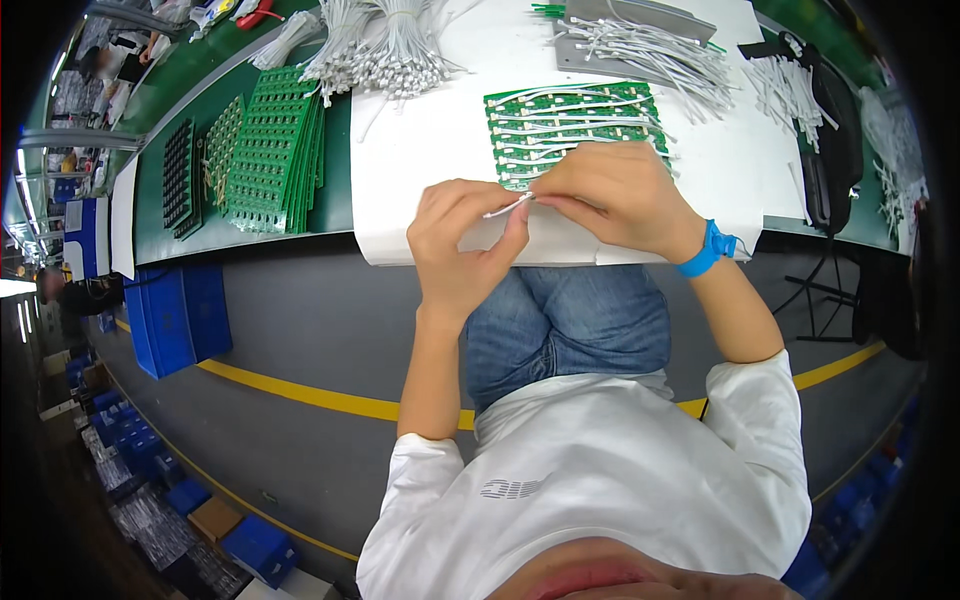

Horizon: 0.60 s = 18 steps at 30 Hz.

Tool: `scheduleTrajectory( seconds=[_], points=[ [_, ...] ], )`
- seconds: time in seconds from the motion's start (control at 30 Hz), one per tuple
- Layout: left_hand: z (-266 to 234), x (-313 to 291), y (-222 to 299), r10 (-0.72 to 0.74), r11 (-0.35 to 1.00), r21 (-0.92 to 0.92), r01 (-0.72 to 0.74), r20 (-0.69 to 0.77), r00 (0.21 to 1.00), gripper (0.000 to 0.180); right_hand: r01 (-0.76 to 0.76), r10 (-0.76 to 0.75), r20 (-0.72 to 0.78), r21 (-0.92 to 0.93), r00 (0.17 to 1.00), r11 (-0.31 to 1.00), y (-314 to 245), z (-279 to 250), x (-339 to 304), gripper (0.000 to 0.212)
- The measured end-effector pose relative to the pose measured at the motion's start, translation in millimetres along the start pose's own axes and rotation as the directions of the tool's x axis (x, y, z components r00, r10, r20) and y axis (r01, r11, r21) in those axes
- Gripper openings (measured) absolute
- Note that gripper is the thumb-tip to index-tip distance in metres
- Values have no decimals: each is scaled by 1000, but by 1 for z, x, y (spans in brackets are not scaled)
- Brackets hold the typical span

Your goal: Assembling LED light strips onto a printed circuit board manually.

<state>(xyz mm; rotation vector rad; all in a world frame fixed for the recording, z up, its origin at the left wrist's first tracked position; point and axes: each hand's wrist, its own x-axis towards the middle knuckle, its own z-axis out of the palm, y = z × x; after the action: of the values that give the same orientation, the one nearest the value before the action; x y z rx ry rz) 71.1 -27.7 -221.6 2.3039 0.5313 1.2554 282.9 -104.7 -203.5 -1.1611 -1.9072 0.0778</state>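
A green circuit board panel (575,103) lies on the white-covered table, with several white cables laid across it in rows. At its near edge my left hand (462,232) and my right hand (622,198) meet, fingertips almost touching. A short white cable (507,208) shows between the left thumb and fingers. Its other end runs to the right fingertips, which are pinched together over the panel's near-left corner. Whether that end sits in a connector on the board cannot be seen. A blue wrist strap (710,250) is round my right wrist.
Bundled white cables (395,55) lie at the back left; loose ones (650,55) rest on a grey tray at the back right. Green circuit boards (268,150) stand stacked at left, near a black slotted rack (180,180). A black bag (832,130) is at right, a blue bin (175,320) below left.
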Motion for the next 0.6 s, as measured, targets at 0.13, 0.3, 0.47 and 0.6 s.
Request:
scheduleTrajectory(
  seconds=[0.13,0.3,0.47,0.6],
  points=[
    [7,-8,8,-355,907,-215,363,73,932,9,90,-67,129,-178,989,980,-2,-7,-2,16],
    [6,-4,16,-391,895,-183,406,116,913,5,-70,82,226,-59,971,996,1,-11,-1,19],
    [2,-1,15,-532,753,-283,594,268,803,9,-269,250,204,70,947,961,-1,-9,-6,16],
    [8,-1,9,-449,778,-370,507,236,861,12,-523,460,257,295,850,800,-6,-13,-3,12]
  ],
)
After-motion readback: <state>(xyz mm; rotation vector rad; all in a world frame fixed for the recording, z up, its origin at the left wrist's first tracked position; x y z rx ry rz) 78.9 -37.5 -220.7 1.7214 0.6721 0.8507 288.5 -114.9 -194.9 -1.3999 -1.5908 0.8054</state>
